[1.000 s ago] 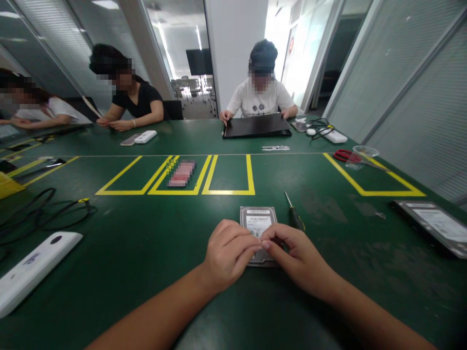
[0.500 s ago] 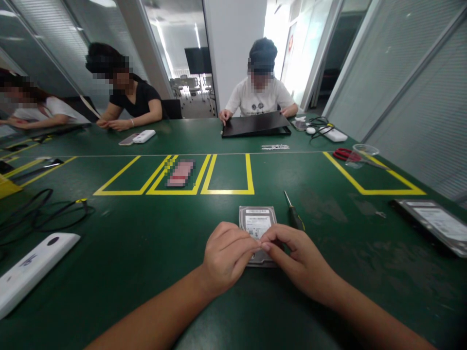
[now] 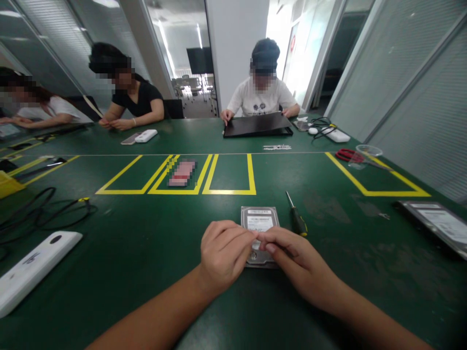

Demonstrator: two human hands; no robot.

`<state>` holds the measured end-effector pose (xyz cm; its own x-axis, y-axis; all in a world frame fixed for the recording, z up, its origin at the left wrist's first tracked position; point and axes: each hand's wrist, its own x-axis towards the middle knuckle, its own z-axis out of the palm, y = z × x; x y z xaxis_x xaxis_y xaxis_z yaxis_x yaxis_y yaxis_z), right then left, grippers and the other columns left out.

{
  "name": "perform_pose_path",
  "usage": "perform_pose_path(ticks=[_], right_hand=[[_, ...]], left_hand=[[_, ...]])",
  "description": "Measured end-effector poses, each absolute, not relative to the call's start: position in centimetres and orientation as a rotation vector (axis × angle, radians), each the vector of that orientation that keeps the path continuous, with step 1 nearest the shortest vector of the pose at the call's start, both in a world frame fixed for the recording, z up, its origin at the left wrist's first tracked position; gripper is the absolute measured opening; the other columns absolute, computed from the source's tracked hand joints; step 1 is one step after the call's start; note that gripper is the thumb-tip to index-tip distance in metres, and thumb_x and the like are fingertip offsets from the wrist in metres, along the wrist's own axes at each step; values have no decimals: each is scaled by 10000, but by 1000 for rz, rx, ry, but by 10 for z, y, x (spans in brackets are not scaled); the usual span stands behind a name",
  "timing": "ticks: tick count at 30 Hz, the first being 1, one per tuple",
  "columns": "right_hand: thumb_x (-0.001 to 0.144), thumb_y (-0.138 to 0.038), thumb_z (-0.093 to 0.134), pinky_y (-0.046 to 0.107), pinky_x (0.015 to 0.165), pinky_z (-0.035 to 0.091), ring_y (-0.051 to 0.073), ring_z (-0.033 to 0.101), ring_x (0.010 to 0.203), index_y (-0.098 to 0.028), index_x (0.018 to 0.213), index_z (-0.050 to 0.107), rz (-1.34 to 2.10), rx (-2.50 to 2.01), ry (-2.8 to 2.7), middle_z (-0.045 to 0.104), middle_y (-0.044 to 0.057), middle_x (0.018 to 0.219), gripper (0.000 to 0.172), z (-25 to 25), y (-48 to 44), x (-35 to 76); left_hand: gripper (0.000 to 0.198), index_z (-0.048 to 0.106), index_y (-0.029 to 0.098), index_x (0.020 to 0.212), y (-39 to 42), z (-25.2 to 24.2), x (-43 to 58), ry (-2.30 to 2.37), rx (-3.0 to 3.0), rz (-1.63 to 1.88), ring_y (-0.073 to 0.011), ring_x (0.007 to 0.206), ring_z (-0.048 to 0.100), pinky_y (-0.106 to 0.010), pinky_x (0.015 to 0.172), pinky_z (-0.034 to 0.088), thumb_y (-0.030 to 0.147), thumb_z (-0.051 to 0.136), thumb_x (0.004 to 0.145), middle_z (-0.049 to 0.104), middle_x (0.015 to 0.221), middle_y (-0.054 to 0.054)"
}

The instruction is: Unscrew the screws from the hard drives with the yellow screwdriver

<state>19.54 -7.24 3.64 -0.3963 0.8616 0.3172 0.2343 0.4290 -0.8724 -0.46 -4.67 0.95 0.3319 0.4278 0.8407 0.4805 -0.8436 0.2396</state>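
A silver hard drive with a white label lies flat on the green table, partly covered by my hands. Over its left side is my left hand, its fingers pinched together. My right hand comes in from the right, thumb and forefinger also pinched, and the fingertips of both hands meet above the label. Whatever sits between them is too small or hidden to make out. Just beyond my right hand rests a screwdriver with a dark green and yellow handle, its shaft pointing away.
A second hard drive lies at the right. Red-handled scissors and a clear plastic cup are further back. At left are a white device and black cable. Across the table a person handles a black panel.
The whole view has shifted slightly. My fingertips have moved a little up and left over the drive, and the screwdriver's handle shows more fully.
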Motion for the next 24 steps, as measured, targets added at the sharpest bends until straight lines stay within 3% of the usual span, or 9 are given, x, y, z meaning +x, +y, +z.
perform_pose_path(ticks=[6,10,15,24], right_hand=[[1002,-154,479,261,873,504,115,601,957,-270,1322,575,728,-887,-2030,641,18,1044,353,34,-77,195],[976,-157,503,320,838,510,170,593,944,-203,1226,614,437,-1025,-2183,646,60,1037,277,34,-77,201],[971,-165,495,357,707,470,212,557,795,-157,1066,656,2,-1044,-2420,644,76,898,186,33,-76,203],[983,-158,475,331,694,436,192,548,774,-158,997,682,113,-1054,-2488,627,56,848,207,24,-78,210]], left_hand=[[180,666,167,1024,-45,9,-3,-979,-2518,-1567,-196,827,605,-371,785,483,72,667,870,726,896,-40],[100,645,160,964,-44,10,-2,-1067,-2563,-1616,-189,827,592,-351,775,463,97,646,886,695,878,-43],[43,633,161,909,-41,10,-2,-1124,-2601,-1683,-176,799,584,-329,747,444,123,627,891,664,835,-31],[75,641,161,829,-41,12,0,-1104,-2636,-1742,-155,709,570,-294,672,440,98,608,850,636,748,-19]])
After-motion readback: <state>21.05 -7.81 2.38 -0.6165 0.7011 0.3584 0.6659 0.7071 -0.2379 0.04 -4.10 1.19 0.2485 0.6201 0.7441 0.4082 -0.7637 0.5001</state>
